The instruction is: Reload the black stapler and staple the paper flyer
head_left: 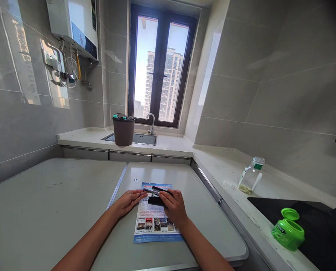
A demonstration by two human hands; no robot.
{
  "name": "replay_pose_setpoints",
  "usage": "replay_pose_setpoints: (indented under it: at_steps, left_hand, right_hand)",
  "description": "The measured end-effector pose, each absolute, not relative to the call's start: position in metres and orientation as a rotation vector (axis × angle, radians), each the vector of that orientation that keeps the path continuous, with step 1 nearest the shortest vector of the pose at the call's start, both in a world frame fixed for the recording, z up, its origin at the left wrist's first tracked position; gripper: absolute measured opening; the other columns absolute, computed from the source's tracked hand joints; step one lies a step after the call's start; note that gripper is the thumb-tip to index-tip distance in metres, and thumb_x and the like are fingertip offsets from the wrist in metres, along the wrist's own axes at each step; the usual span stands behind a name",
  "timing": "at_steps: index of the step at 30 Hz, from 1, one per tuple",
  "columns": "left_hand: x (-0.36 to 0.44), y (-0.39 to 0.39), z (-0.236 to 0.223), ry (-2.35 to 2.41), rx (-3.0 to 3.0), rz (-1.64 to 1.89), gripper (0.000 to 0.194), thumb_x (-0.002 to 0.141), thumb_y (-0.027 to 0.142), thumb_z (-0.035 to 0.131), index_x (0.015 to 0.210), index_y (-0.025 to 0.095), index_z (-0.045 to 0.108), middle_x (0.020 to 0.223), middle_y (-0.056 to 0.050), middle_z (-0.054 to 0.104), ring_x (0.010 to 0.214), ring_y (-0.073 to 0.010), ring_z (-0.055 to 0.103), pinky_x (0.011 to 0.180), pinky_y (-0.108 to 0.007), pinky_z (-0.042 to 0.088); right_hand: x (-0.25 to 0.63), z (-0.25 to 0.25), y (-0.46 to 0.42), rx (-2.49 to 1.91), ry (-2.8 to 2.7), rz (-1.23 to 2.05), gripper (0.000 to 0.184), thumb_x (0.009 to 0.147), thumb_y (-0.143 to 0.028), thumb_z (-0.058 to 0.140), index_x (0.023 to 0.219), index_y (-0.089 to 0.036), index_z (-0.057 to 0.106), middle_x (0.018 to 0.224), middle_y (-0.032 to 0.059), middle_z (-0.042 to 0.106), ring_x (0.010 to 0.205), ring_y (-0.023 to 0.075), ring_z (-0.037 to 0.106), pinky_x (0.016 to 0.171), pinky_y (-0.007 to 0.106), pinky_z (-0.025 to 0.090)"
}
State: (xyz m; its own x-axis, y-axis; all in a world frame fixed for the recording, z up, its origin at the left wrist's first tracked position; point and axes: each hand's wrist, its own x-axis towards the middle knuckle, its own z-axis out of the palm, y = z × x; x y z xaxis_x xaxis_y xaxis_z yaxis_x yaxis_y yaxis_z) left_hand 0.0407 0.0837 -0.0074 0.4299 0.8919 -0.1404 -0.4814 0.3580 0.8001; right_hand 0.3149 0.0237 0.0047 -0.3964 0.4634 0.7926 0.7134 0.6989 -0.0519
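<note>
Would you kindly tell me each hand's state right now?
Left hand: fingertips at the metal end of the black stapler; whether they pinch it cannot be told.
Right hand: closed, holding the black stapler.

A black-and-silver stapler (155,201), its parts spread apart, points toward nine o'clock. Beneath it, a blue-bordered printed flyer (151,215) lies flat, photos toward six o'clock

The table (43,210) leaves room far left; apparently a stapler (154,201) obstructs the sheet (142,236).
</note>
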Motion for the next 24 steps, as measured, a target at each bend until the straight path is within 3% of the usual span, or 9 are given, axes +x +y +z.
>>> replay_pose_setpoints:
  at_steps: [3, 6, 11, 19, 24]
  left_hand:
    - [0.036, 0.091, -0.011, 0.731, 0.722, 1.131, 0.018, 0.088, 0.003, 0.073, 0.105, 0.010, 0.074, 0.116, -0.015, 0.076, 0.116, -0.0217, 0.073, 0.111, -0.029, 0.054]
    - [0.032, 0.095, -0.012, 0.795, 0.691, 1.275, 0.019, 0.089, 0.005, 0.074, 0.105, 0.014, 0.072, 0.111, -0.011, 0.077, 0.105, -0.0187, 0.076, 0.104, -0.028, 0.058]
    - [0.034, 0.094, -0.009, 0.832, 0.739, 1.321, 0.016, 0.088, 0.016, 0.080, 0.102, 0.016, 0.073, 0.109, -0.011, 0.076, 0.087, -0.0145, 0.075, 0.089, -0.025, 0.063]
    - [0.045, 0.080, 0.005, 0.722, 1.059, 1.267, 0.052, 0.074, 0.044, 0.092, 0.113, 0.017, 0.072, 0.103, -0.008, 0.077, 0.065, -0.0084, 0.063, 0.066, -0.023, 0.057]
    - [0.054, 0.071, 0.010, 0.672, 1.274, 1.099, 0.049, 0.076, 0.049, 0.089, 0.105, 0.014, 0.071, 0.092, -0.008, 0.077, 0.055, -0.0086, 0.059, 0.053, -0.022, 0.046]
  right_hand:
    - [0.319, 0.006, 0.029, -1.065, -1.861, -0.123, 0.040, 0.078, -0.007, 0.064, 0.111, -0.026, 0.075, 0.108, 0.0081, 0.077, 0.107, 0.0301, 0.065, 0.095, 0.047, 0.049]
    - [0.324, 0.004, 0.037, -1.172, -1.683, 0.213, 0.025, 0.075, -0.019, 0.073, 0.099, -0.024, 0.078, 0.097, 0.0093, 0.075, 0.094, 0.0296, 0.069, 0.086, 0.044, 0.055]
    - [0.328, -0.001, 0.046, -1.229, -1.685, 0.583, 0.034, 0.067, -0.038, 0.085, 0.096, -0.020, 0.080, 0.092, 0.0060, 0.079, 0.085, 0.0287, 0.073, 0.076, 0.037, 0.057]
    - [0.316, -0.002, 0.038, -1.309, -1.866, 0.517, 0.021, 0.065, -0.029, 0.086, 0.081, -0.021, 0.075, 0.084, 0.0000, 0.075, 0.081, 0.0224, 0.068, 0.073, 0.029, 0.047]
    - [0.315, 0.006, 0.035, -1.262, -1.893, 0.429, 0.023, 0.078, -0.037, 0.082, 0.092, -0.022, 0.071, 0.092, 0.0020, 0.073, 0.087, 0.0225, 0.065, 0.078, 0.032, 0.049]
